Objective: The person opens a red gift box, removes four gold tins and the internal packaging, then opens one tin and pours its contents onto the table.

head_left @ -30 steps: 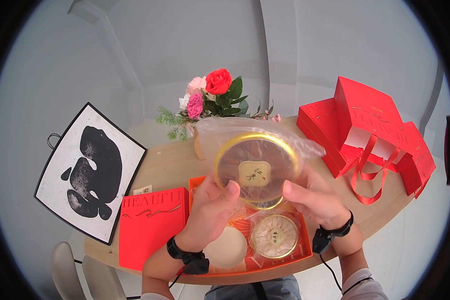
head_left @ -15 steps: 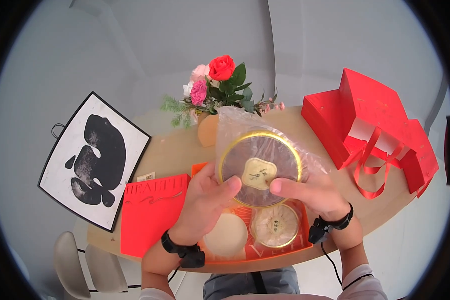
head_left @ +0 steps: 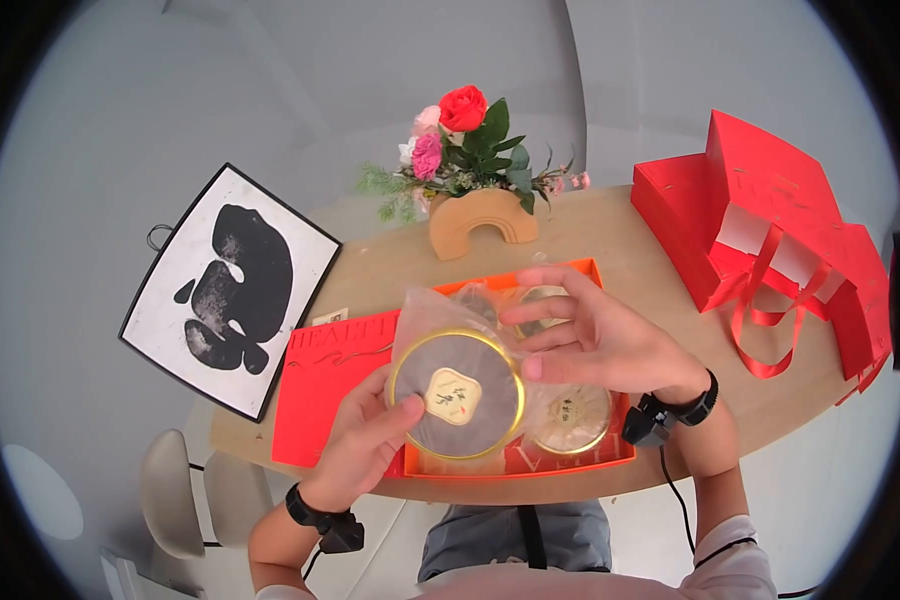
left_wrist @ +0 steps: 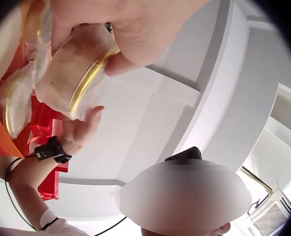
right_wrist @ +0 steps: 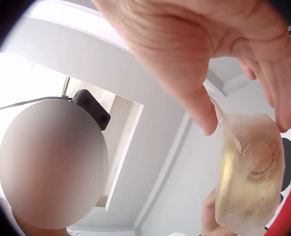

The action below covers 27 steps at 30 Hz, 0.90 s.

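Observation:
A round, clear-sided jar (head_left: pixel 485 395) with a gold rim and a cream label stands tilted toward me inside a thin plastic bag. My left hand (head_left: pixel 355 445) grips it at its left side, thumb on the face beside the label. At the jar's right is my right hand (head_left: pixel 615 345), its fingers spread and its thumb close to the rim. In the right wrist view its fingertips are right at the bag (right_wrist: pixel 256 162). Below lies an orange-rimmed box (head_left: pixel 585 268) holding more wrapped round jars, one with a pleated top (head_left: pixel 573 425); the held jar hides part of it.
A red box lid (head_left: pixel 320 400) marked HEALTH lies at the left, beside a framed black-and-white picture (head_left: pixel 315 250). Flowers (head_left: pixel 463 108) in a wooden arch vase (head_left: pixel 460 220) stand behind. Red bags and boxes (head_left: pixel 770 200) with ribbon handles occupy the table's right side.
The jar has moved left and down with my left hand. My right hand has come off the jar's face and spread its fingers. The head view has shifted, showing more of the orange-rimmed box.

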{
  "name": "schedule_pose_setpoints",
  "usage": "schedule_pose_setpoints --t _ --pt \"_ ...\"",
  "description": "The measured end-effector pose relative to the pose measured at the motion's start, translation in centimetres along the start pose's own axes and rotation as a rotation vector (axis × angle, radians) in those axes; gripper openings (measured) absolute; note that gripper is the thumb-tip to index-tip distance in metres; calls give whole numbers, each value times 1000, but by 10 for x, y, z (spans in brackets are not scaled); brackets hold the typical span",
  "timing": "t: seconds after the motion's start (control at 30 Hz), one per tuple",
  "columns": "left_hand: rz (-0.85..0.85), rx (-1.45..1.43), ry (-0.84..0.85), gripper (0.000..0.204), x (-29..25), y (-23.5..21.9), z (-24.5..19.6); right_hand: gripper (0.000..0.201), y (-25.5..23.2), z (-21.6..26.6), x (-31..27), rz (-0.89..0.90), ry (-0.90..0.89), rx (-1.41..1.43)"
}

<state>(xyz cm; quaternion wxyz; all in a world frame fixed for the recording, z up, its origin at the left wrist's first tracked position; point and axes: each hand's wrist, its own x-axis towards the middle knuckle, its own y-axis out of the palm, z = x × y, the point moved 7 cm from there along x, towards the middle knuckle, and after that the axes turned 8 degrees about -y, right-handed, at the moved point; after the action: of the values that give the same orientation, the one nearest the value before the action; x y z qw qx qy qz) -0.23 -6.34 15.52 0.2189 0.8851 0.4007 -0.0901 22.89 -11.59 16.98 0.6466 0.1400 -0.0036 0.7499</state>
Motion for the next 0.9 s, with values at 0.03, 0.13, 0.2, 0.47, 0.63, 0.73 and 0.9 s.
schedule_pose_setpoints --t 0.03,0.13,0.2,0.47,0.63,0.73,0.9 --pt "-8 -2 1 50 -2 2 4 78 1 -4 0 0 43 -11" --pt "-31 32 88 48 -9 11 13 70 3 -10 2 69 112 -38" --pt "-44 -53 91 48 -13 18 19 67 2 -12 4 86 93 -19" --pt "-58 -37 108 48 -19 25 32 61 4 -10 5 116 46 20" --pt "-77 -95 62 42 -14 4 24 50 -11 -10 7 99 -15 -188" --pt "-296 7 97 39 -12 -39 25 44 -26 -13 7 106 -22 -127" --pt "-330 49 -17 44 -8 -41 39 41 -37 -8 12 96 -52 -275"
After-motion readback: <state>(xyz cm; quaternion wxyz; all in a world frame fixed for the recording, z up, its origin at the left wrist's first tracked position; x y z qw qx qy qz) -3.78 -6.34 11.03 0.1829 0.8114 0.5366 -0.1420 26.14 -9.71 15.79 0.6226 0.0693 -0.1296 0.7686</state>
